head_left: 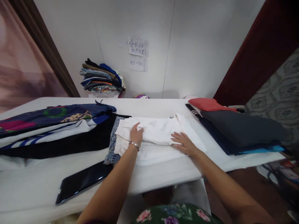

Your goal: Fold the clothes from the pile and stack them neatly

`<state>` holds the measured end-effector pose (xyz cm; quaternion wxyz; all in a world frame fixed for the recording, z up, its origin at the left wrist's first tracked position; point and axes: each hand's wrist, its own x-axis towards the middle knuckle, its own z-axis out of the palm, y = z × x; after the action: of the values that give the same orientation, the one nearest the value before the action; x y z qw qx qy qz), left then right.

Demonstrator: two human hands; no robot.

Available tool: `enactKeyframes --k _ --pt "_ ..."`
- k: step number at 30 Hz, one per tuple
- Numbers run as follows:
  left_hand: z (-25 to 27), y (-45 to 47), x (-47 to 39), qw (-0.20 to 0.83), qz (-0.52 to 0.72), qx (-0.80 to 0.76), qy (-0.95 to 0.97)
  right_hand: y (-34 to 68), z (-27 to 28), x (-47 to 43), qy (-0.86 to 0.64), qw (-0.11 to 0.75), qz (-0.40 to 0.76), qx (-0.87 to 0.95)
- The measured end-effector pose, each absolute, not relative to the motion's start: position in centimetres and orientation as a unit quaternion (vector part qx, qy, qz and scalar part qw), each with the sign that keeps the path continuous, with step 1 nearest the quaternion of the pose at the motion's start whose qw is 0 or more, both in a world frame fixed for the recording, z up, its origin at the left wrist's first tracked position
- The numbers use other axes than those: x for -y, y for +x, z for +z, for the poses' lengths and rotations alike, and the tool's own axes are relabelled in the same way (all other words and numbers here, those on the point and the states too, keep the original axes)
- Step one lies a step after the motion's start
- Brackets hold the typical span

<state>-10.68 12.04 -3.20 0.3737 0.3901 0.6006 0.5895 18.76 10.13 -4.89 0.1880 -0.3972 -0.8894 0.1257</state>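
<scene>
A folded white garment [158, 127] with a gathered elastic band at its left end lies in front of me; it looks like trousers. My left hand [136, 133], with a bracelet at the wrist, rests on the garment near that band, fingers stretched out. Spread flat near the other end is my right hand [183, 143], touching the cloth by a raised fold. Blue denim [111, 155] sticks out from under the white garment on the left; the rest of it is hidden.
Long garments, including black trousers [93, 140], are layered at the left. A dark phone-like slab [81, 183] lies by my left forearm. Folded dark grey clothes [238, 127] and a red piece [210, 104] are at the right. Behind the white table [151, 107] stands a clothes stack [101, 77].
</scene>
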Motion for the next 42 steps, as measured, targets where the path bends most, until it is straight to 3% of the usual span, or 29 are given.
enactKeyframes --k 4,8,11,13,16,18,22,26,28,34,42 --pt "-2.2 -10.7 -11.1 0.120 0.438 -0.681 0.575 18.5 -4.5 -9.9 -0.407 0.166 0.110 0.891" --pt "-1.4 -9.6 -9.7 -0.067 0.308 -0.625 0.715 18.3 -4.2 -9.6 -0.400 0.152 0.132 0.894" --pt "-2.2 -9.0 -9.6 -0.031 0.165 -0.622 0.765 18.4 -3.5 -10.0 -0.398 0.184 0.181 0.880" --pt "-3.1 -9.0 -9.9 0.005 0.102 -0.644 0.758 18.6 -2.6 -11.1 -0.416 0.249 0.194 0.853" --pt "-3.9 -9.0 -10.2 0.001 0.083 -0.654 0.752 19.3 -0.8 -14.1 -0.463 0.356 0.136 0.800" --pt "-3.9 -9.1 -10.2 -0.001 0.080 -0.656 0.750 19.7 0.2 -16.7 -0.504 0.377 0.080 0.773" --pt "-3.6 -9.0 -10.1 0.001 0.076 -0.659 0.749 19.3 -0.3 -21.2 -0.614 0.284 0.023 0.736" --pt "-3.6 -9.0 -10.1 0.003 0.077 -0.661 0.746 17.3 -3.2 -23.3 -0.651 0.097 0.072 0.750" --pt "-3.7 -9.1 -10.2 0.003 0.074 -0.662 0.746 16.7 -4.3 -23.6 -0.644 0.063 0.095 0.757" --pt "-3.9 -9.1 -10.3 -0.016 0.079 -0.657 0.750 17.1 -5.1 -24.0 -0.644 0.078 0.117 0.752" --pt "-3.5 -8.9 -10.1 -0.003 0.070 -0.660 0.748 18.0 -3.6 -22.3 -0.620 0.197 0.181 0.737"
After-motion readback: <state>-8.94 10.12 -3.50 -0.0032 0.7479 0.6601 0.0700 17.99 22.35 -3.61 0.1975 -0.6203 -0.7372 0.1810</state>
